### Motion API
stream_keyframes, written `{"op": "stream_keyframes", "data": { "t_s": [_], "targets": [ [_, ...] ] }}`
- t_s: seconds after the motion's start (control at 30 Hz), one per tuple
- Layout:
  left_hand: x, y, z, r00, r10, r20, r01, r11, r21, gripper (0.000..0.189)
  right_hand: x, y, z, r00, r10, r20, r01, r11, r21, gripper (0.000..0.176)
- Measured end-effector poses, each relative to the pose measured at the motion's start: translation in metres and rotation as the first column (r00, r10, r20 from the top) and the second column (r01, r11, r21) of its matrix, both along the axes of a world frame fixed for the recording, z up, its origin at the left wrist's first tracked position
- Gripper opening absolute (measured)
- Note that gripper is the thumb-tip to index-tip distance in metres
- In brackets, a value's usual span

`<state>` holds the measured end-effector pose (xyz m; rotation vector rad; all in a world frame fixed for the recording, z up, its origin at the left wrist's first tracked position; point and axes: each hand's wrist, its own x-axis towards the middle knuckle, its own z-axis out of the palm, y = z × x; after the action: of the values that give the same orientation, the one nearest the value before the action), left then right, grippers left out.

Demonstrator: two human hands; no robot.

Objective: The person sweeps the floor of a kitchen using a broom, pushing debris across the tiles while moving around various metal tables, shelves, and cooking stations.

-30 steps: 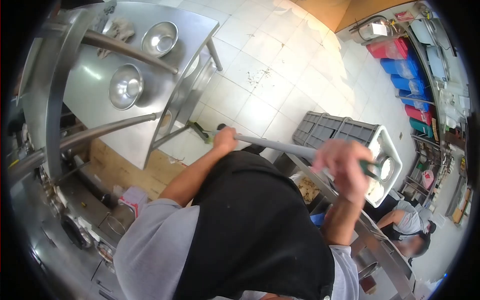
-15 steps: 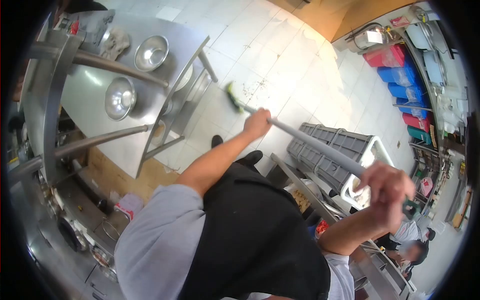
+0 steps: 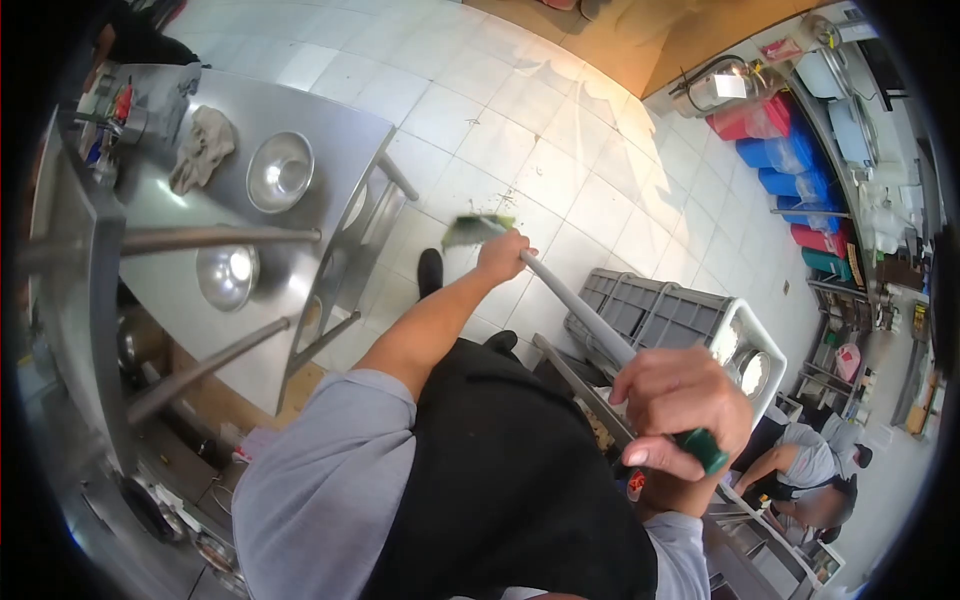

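A broom with a grey handle (image 3: 580, 305) slants across my front, its green bristles (image 3: 470, 231) down on the tiled floor (image 3: 540, 170). My left hand (image 3: 503, 258) is wrapped round the lower part of the handle, just above the bristles and partly covering the broom head. Higher up, close to the camera, my right hand (image 3: 688, 408) grips the top of the handle, whose dark green end (image 3: 702, 451) sticks out below the fingers. Small dark bits of debris (image 3: 508, 200) lie on the tiles beside the bristles.
A steel table (image 3: 340, 130) with metal bowls (image 3: 280, 172) and a crumpled cloth (image 3: 203, 150) stands left. Grey crates (image 3: 640, 310) stand right of the handle. Colored bins (image 3: 770, 153) line the right wall. A co-worker (image 3: 800, 465) is at lower right, another person (image 3: 150, 35) at upper left.
My right hand has moved left and toward my body with the handle's top. The broom head has turned and now lies nearer my feet, against the debris. My left hand keeps its hold.
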<state>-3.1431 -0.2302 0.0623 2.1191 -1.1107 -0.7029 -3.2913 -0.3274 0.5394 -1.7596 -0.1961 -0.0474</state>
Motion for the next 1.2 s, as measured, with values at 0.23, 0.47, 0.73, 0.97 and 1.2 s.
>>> {"op": "stream_keyframes", "data": {
  "t_s": [0.23,0.47,0.73,0.97,1.2],
  "targets": [
    [0.042,-0.019,0.042,0.991,-0.123,-0.061,0.119,0.991,-0.061,0.025,-0.001,0.002,0.015,0.960,-0.256,0.114,0.255,0.967,0.029,0.041],
    [-0.056,-0.016,0.144,0.688,-0.698,-0.198,0.693,0.713,-0.105,0.027,-0.140,0.081,0.101,0.600,-0.782,0.170,0.783,0.617,0.075,0.035],
    [-0.161,-0.045,0.066,0.385,-0.902,-0.194,0.906,0.410,-0.107,0.026,-0.093,0.126,0.039,0.233,-0.972,0.017,0.970,0.231,-0.069,0.053],
    [-0.007,-0.046,-0.013,0.605,-0.776,-0.179,0.795,0.598,0.101,0.014,-0.075,0.100,-0.048,0.233,-0.972,-0.034,0.931,0.213,0.296,0.058],
    [0.018,-0.052,0.042,0.681,-0.726,-0.096,0.715,0.632,0.300,0.020,-0.120,0.096,-0.044,0.303,-0.952,0.036,0.876,0.293,0.384,0.055]
  ]
}}
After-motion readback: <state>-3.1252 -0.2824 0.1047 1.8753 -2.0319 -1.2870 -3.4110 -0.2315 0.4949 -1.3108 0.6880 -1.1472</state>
